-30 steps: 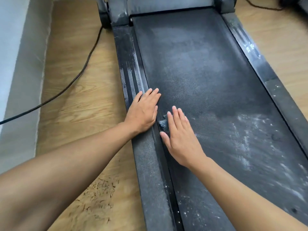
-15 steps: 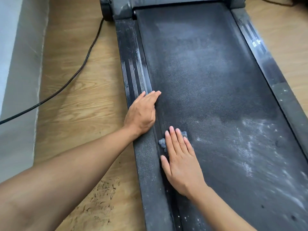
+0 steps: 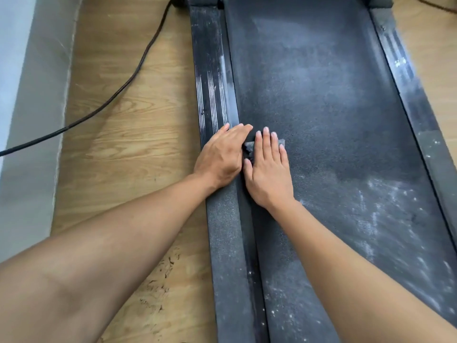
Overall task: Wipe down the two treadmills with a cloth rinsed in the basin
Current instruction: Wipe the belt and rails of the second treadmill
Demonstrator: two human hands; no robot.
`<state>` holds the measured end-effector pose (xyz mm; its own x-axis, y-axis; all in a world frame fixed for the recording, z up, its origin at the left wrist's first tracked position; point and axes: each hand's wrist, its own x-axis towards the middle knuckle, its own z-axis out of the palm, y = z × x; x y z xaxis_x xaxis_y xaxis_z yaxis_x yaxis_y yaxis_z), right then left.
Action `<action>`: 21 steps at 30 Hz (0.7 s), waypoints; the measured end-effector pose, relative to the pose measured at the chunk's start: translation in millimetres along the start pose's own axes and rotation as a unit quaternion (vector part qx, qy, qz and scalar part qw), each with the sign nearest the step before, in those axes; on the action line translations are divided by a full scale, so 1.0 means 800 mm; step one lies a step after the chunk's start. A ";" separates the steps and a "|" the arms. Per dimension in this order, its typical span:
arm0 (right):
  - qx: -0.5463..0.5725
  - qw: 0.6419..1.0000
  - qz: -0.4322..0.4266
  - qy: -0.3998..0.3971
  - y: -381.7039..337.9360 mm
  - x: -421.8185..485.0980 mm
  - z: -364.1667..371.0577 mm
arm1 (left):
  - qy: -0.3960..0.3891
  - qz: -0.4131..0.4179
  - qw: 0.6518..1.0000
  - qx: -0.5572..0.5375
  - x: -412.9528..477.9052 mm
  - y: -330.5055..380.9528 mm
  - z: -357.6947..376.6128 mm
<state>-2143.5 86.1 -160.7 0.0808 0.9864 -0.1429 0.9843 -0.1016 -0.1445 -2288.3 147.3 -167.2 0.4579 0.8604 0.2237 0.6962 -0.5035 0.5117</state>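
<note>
Right hand (image 3: 268, 167): flat, fingers straight, palm pressing the cloth (image 3: 248, 147) onto the belt (image 3: 321, 100); nothing curls round it
Left hand (image 3: 218, 157): flat as well, resting on the side rail (image 3: 214, 78) just beside my right thumb, holding nothing
Cloth position: mostly hidden under my right fingers, its edges showing past the fingertips and on the thumb side
Slip risk: only pressure holds it, so I judge a quick stroke could leave it bunched behind my palm
Snag risk: its thumb-side edge sits at the slot between belt and rail and might catch there
Smear risk: dust (image 3: 385, 209) lies to the right of my grip; a dirty cloth may only spread it
</note>
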 end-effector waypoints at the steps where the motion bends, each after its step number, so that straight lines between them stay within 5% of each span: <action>1: 0.000 1.000 -0.018 0.001 0.007 -0.019 0.000 | -0.001 0.001 1.000 0.002 0.000 0.001 0.000; 10: -0.046 0.995 -0.055 -0.072 0.063 -0.367 0.033 | -0.004 -0.012 1.000 0.004 0.001 0.005 -0.004; 21: 0.011 1.000 0.017 -0.004 0.036 0.012 -0.014 | -0.006 -0.009 0.999 0.036 -0.001 0.014 -0.007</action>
<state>-2113.0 94.1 -154.9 0.1122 0.9816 -0.1548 0.9773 -0.1372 -0.1615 -2283.9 141.2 -157.0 0.4521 0.8682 0.2042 0.7421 -0.4932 0.4540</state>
